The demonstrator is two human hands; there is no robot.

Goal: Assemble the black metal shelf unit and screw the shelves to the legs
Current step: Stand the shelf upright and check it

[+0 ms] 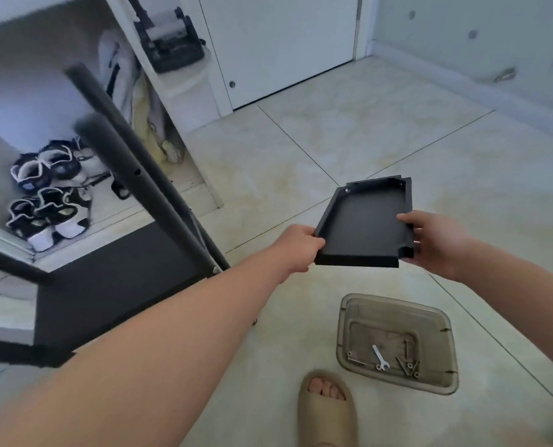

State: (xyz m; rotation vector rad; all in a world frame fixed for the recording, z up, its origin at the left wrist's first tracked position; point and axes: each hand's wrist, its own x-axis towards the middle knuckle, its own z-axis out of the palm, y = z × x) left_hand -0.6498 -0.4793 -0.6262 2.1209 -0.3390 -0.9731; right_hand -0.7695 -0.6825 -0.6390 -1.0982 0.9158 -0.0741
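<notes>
Gripping the black shelf (362, 227) by opposite rims with the left hand (297, 250) and the right hand (436, 243), holding it in the air beyond the clear tray (397, 300) carrying a wrench (379, 357) and screws (409, 367).

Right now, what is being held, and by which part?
A black shelf: the left hand grips its left rim, the right hand its right rim, both near the corners closest to the person.

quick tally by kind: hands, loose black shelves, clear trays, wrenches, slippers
hands (left hand, right hand): 2
loose black shelf, held by both: 1
clear tray on the floor: 1
wrench in it: 1
slipper: 1
total: 6
</notes>
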